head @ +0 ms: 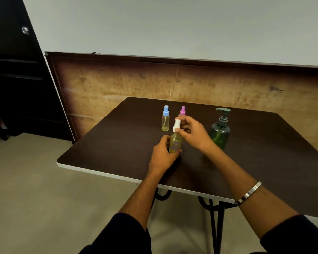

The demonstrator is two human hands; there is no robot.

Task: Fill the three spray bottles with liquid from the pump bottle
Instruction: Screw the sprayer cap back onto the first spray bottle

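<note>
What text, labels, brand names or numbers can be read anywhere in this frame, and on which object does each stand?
None can be read.
White-capped spray bottle: a faint purplish patch shows on its body, too blurred to read as text.
Pump bottle: no label visible.
Blue-capped spray bottle and pink-capped spray bottle: no print visible.
Backboard: only dark smudges, illegible.

Plain room: bare wall (173, 24), dark table (117, 143), concrete floor (26, 180).
</note>
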